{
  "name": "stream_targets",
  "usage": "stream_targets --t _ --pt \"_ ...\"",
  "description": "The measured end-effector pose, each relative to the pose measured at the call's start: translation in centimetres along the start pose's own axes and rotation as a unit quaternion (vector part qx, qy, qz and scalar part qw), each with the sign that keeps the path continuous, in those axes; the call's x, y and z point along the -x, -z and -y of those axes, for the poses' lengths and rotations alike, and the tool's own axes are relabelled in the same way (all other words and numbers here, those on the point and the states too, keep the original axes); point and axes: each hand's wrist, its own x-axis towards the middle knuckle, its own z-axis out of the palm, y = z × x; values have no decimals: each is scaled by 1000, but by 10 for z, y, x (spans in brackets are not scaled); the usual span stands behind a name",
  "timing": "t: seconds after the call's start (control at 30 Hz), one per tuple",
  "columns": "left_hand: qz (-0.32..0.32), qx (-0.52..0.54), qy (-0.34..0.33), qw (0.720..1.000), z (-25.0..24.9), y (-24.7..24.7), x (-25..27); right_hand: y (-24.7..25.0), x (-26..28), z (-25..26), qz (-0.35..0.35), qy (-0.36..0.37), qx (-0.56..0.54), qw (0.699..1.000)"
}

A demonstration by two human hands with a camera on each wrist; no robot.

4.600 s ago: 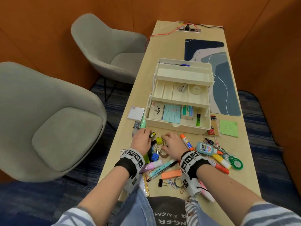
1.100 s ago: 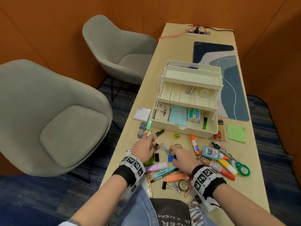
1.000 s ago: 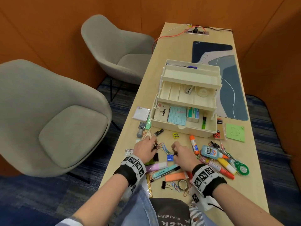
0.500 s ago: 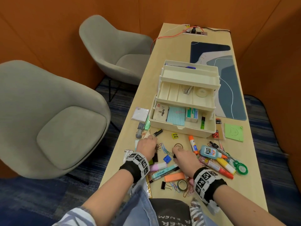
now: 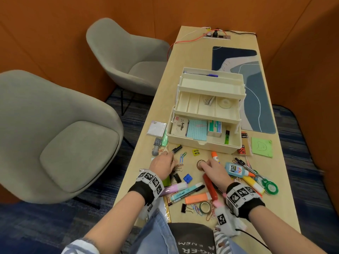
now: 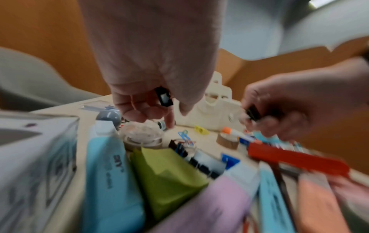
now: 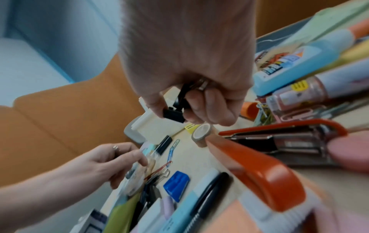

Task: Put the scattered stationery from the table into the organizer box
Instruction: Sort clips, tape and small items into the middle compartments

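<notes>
The cream organizer box (image 5: 205, 143) stands open in tiers at mid-table, with cards, a notepad and a green marker in its bottom. In front of it lies the scattered stationery. My left hand (image 5: 170, 159) hovers over paper clips (image 5: 182, 155); in the left wrist view this hand (image 6: 159, 110) holds a black binder clip (image 6: 164, 99) in its curled fingers, the index finger pointing down at the table. My right hand (image 5: 203, 165) pinches another black binder clip (image 7: 173, 115) just above a brown tape roll (image 7: 201, 134). A red stapler (image 5: 210, 186) lies by that wrist.
Glue bottle (image 5: 233, 168), glue stick (image 5: 215, 157), green scissors (image 5: 269, 186), highlighters (image 5: 197, 198), a blue sharpener (image 5: 188, 178) and a yellow one (image 5: 196, 152) crowd the near table. Two grey chairs (image 5: 60, 143) stand left. A blue desk mat (image 5: 256, 99) lies behind the box.
Both hands have moved a little forward over the clutter. The right hand has shifted to the brown tape roll, and the red stapler now shows beside its wrist.
</notes>
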Motion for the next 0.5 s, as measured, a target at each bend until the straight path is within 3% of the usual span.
stream_targets --t 0.13,0.27,0.33,0.43,0.5 --pt "10 13 17 1000 10 2 6 3 0 -3 57 -107 -203 972" --pt "72 -44 -7 996 6 3 9 -3 -3 -1 157 -110 -332 923" --pt "73 -67 -10 995 1 0 8 -10 -2 7 155 -101 -318 930" --pt "63 -82 -15 995 -3 -3 4 -21 1 19 135 -41 -178 974" --pt "58 -82 -21 995 -4 -5 2 -29 -1 22 123 1 -89 988"
